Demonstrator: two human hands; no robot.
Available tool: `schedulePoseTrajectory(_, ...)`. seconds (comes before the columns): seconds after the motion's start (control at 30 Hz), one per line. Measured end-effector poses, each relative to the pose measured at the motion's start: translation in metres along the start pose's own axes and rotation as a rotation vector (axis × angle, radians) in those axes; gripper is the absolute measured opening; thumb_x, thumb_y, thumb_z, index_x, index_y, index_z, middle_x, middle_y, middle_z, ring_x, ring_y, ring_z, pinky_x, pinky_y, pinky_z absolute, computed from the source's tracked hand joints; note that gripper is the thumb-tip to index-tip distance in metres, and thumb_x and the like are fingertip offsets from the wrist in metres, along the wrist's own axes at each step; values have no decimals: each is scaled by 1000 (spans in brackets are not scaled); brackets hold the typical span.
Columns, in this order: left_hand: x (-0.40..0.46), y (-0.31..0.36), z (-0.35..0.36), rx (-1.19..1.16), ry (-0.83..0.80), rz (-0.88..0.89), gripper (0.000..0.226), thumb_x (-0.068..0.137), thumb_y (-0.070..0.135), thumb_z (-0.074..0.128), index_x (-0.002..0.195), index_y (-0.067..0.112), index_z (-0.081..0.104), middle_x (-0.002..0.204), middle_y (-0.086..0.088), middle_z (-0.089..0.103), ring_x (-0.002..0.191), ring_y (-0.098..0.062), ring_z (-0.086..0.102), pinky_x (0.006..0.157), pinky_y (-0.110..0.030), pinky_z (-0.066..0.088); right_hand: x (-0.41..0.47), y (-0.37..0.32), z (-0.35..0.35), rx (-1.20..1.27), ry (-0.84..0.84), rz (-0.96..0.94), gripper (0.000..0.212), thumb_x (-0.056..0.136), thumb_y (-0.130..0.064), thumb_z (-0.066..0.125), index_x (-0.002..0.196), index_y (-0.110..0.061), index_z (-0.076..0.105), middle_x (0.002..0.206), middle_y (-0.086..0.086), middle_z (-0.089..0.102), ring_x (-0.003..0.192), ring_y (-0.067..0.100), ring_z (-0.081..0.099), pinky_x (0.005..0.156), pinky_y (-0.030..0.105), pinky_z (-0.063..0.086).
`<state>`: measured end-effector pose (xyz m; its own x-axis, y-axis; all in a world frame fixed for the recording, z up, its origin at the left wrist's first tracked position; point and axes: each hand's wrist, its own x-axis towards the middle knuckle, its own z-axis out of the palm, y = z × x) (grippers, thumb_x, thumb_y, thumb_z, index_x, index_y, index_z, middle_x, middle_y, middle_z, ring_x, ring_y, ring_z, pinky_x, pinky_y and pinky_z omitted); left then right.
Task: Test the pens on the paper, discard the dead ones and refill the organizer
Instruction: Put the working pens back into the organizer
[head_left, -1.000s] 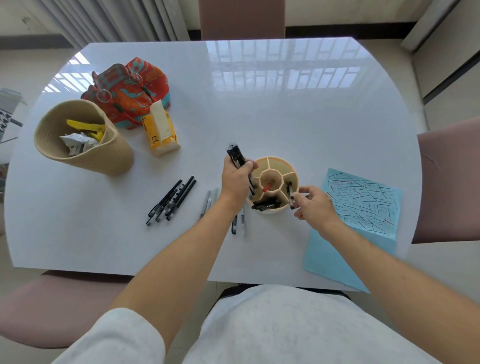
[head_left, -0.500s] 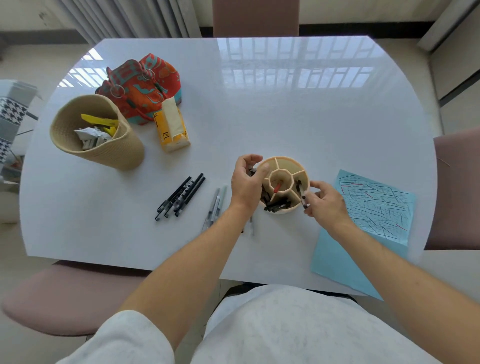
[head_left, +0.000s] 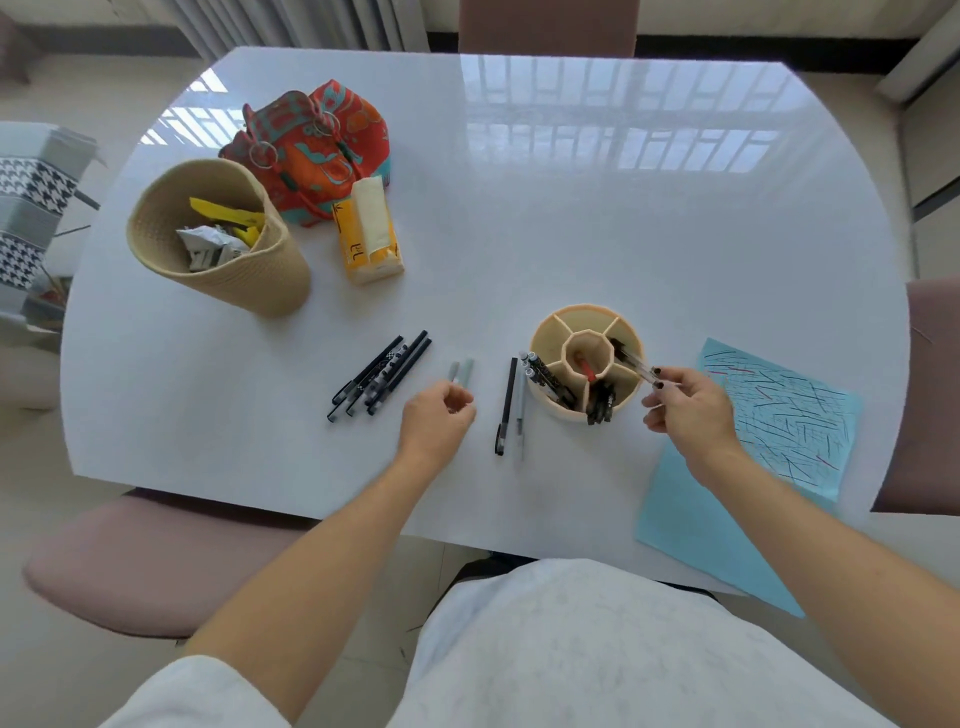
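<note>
**Clear pen going into the organizer's right-hand slot**

Your right hand (head_left: 685, 410) pinches a clear pen (head_left: 631, 361) by its near end, its far tip inside the 3 o'clock compartment of the beige organizer (head_left: 563, 408), which stands just right of the table's centre. Pens already fill its 9 and 6 o'clock slots; something red sits in the core. Your left hand (head_left: 439, 421) hovers at the organizer's 9 o'clock, fingers loosely curled and holding nothing, above two grey pens (head_left: 462, 371). Two more pens (head_left: 511, 405) lie between hand and organizer, a black bundle (head_left: 382, 376) farther left. The scribbled blue paper (head_left: 727, 519) lies at 4 o'clock, the woven basket (head_left: 260, 280) at 10 o'clock on the white table (head_left: 623, 234).
</note>
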<state>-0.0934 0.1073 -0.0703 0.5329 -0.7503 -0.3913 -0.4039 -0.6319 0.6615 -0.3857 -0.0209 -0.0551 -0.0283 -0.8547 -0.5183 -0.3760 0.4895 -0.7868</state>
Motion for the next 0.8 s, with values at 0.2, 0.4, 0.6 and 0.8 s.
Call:
schedulePoseTrajectory(0.2,3,14,38,199,-110,-27,21,81,40,74,95,30,62,82,13,65,75,-8,61,60,-20,44,-28,12,6,37,-56,-38,27,95,-27,69,119,-17,65,85,12,73,56,20,62,61,36,59)
schedulePoseTrajectory(0.4,17,32,45,405,-106,-14,13,79,32,68,84,20,70,80,2,70,82,-18,66,64,-24,47,-22,-6,18,-90,-6,-88,17,96,-24,68,112,-21,65,78,5,73,55,17,65,68,44,63)
schedulePoseTrajectory(0.6,13,22,19,237,-159,-66,12,69,33,60,72,22,60,70,7,65,68,-14,62,57,-26,48,-12,-11,15,-103,9,-67,17,94,-24,68,110,-22,71,80,8,73,58,20,66,74,48,64)
schedulePoseTrajectory(0.8,15,-19,-22,208,66,-38,17,94,22,43,79,17,49,74,-3,59,78,-33,59,61,-36,38,-9,-6,18,-98,9,-83,18,96,-26,66,112,-19,70,85,14,75,57,23,68,71,45,63)
